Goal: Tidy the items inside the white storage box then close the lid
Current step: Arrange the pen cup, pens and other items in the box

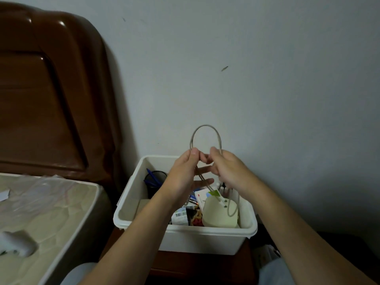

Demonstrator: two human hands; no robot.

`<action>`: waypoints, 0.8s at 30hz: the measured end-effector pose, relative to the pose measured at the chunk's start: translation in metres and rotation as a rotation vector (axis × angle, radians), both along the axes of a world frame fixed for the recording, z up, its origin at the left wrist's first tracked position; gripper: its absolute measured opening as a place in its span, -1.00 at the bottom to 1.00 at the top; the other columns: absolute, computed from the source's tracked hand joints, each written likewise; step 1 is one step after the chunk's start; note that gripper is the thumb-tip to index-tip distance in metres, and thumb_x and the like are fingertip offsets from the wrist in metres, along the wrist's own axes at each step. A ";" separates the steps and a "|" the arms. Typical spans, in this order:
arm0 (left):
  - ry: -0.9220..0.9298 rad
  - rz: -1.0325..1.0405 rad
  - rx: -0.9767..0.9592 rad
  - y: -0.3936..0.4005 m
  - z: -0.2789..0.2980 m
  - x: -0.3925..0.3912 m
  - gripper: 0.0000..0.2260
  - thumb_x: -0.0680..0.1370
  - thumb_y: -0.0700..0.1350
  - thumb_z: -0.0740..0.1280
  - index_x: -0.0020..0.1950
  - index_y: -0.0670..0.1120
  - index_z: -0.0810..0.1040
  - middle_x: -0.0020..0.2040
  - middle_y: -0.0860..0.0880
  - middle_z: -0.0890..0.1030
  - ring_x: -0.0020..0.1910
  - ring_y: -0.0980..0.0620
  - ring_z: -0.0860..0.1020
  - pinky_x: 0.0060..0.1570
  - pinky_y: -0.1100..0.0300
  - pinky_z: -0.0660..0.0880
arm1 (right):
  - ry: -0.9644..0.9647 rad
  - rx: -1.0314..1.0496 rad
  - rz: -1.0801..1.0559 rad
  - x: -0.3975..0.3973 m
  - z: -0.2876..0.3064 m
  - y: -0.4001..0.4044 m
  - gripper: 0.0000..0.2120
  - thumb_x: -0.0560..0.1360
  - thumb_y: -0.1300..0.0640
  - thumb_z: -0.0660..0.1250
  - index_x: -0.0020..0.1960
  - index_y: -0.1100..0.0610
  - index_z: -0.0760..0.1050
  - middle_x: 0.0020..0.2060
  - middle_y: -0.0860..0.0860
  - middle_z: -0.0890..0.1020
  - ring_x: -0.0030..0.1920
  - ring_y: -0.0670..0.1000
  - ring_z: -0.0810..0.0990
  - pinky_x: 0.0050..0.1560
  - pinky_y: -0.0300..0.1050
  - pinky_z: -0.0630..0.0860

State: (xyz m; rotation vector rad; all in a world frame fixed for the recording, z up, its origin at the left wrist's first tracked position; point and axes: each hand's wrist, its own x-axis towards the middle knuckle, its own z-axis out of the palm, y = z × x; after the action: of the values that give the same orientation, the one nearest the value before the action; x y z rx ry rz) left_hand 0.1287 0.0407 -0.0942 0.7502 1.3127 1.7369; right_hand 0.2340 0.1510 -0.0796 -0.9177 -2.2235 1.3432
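Grey, thin cable (pixel 205 128) was held up in an arched loop above the open white plastic storage box (pixel 185 239). One side of the loop was pinched by the left hand (pixel 183 175) between thumb and forefinger, its other fingers spread below; the other side was pinched by the right hand (pixel 228 171), fingers curled round it. Below the grip, the cable ran down to a pale cream rounded device (pixel 218 214) lying at the box's right end. Under the left grip, a black mesh pen cup (pixel 154 177) with blue pens, small printed packets (pixel 182 217) and a white card box (pixel 202 197) were seen inside. The storage box was set on a dark wooden surface (pixel 181 264), beside a mattress (pixel 45 212) and a brown wooden headboard (pixel 41 89).
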 end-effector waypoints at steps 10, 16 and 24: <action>0.035 -0.147 -0.152 -0.008 -0.002 0.011 -0.78 0.68 0.04 0.25 0.19 -0.07 0.33 0.17 -0.14 0.70 0.08 -0.26 0.72 -0.08 -0.02 0.62 | 0.220 -0.208 -0.076 -0.025 0.012 -0.009 -0.65 0.62 -0.23 0.11 -0.15 0.01 0.40 -0.22 0.01 0.43 -0.49 -0.12 0.30 -0.44 -0.18 0.28; 0.063 -0.219 -0.160 -0.008 0.002 0.013 -0.68 0.63 -0.23 0.23 0.36 -0.17 0.25 0.02 -0.31 0.71 -0.04 -0.28 0.73 0.21 -0.15 0.60 | 0.059 -0.079 -0.095 -0.023 0.016 -0.017 -0.62 0.65 -0.18 0.08 -0.20 0.02 0.42 -0.34 -0.10 0.46 -0.31 -0.01 0.47 -0.24 -0.08 0.42; -0.051 -0.160 -0.156 -0.004 0.010 0.012 -0.86 0.71 -0.17 0.20 0.17 -0.01 0.23 -0.31 0.00 0.45 -0.46 0.08 0.37 -0.46 0.20 0.42 | -0.065 -0.019 -0.030 -0.012 0.036 -0.005 -0.69 0.61 -0.10 0.29 0.29 -0.02 0.43 0.34 0.05 0.53 0.33 0.05 0.50 0.44 0.13 0.40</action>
State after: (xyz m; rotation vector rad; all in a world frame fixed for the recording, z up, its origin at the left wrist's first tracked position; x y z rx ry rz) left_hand 0.1405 0.0366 -0.0837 0.6974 1.3007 1.4992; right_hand 0.2225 0.1460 -0.0431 -1.0107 -2.2391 1.3413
